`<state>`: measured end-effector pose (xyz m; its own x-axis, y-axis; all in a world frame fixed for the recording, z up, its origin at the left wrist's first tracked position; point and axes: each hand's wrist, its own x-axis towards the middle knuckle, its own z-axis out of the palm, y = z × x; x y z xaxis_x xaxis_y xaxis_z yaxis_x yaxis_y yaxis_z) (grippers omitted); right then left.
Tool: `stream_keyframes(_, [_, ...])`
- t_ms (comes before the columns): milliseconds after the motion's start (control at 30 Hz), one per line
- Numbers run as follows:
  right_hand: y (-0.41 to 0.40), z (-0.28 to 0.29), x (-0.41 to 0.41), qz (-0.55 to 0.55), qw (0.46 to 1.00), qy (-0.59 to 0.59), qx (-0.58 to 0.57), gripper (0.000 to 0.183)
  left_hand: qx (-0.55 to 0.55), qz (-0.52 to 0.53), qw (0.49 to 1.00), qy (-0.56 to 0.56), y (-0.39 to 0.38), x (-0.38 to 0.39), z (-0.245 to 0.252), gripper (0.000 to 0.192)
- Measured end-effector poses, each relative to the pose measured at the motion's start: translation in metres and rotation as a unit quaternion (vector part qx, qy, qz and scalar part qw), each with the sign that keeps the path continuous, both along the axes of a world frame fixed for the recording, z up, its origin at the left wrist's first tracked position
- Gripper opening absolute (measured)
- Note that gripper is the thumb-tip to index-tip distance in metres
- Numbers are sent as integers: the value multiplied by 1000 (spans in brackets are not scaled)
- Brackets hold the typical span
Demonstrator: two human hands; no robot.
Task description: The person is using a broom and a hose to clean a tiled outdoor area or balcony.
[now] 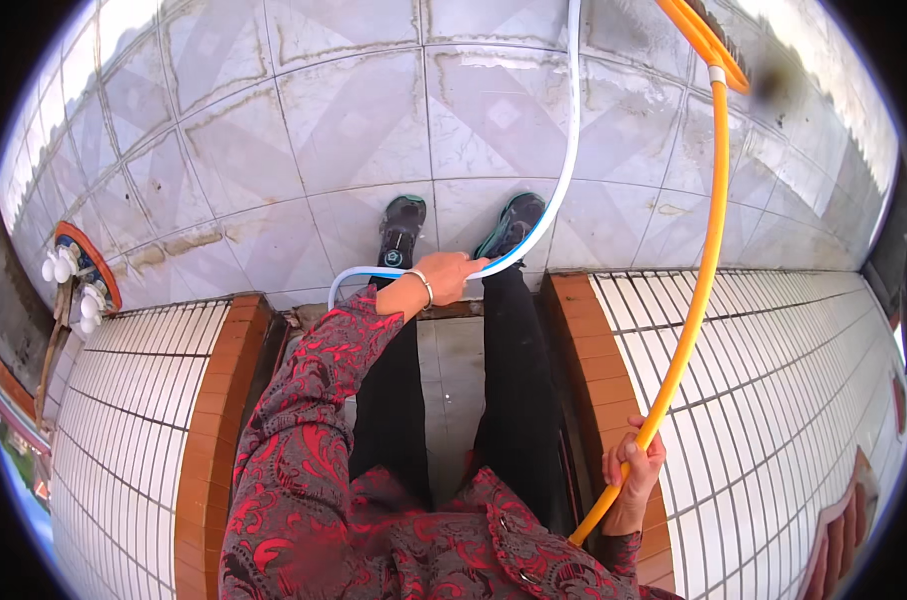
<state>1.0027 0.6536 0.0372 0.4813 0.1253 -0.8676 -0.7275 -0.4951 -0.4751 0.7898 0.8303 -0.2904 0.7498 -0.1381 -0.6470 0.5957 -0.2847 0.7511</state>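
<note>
My left hand (pixel 447 277) grips a white hose (pixel 573 112) with a blue stripe, in front of my shins. From there the hose curves up past my right shoe to the top edge; its other side loops down behind my left sleeve. In my right hand (pixel 635 461) is the orange handle (pixel 699 300) of a broom, held near its lower end at my right side. The orange broom head (pixel 705 41) with dark bristles lies at the upper right, over the tiled floor (pixel 363 127). Both ends of the hose are hidden or out of view.
Two low walls of white tile with brown tiled edges (pixel 213 420) (pixel 600 360) flank my legs. A doorsill (pixel 461 309) runs under me. On the left stands an orange-rimmed object with white lamp-like knobs (pixel 67 262). Stains and wet-looking patches mark the floor tiles.
</note>
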Motion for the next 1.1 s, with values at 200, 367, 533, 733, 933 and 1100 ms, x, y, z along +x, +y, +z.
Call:
stream_keyframes(200, [8,44,12,1,999,-53,9,31,-151,0,988,45,11,31,117,61])
stream_keyframes(367, [25,51,-1,-36,994,6,101,30,-146,80,986,29,-8,41,136,59])
stream_keyframes(533, [23,46,-27,17,991,73,109,29,-128,-149,979,-60,-60,61,176,49])
stream_keyframes(733, [12,36,-65,71,978,165,105,32,-135,-370,915,-89,-101,40,200,45])
stream_keyframes(933, [3,35,-101,165,955,234,76,30,-171,193,962,85,-79,-22,188,40])
stream_keyframes(1100, [4,51,-110,381,905,185,-24,23,-446,481,673,342,-68,-80,270,52])
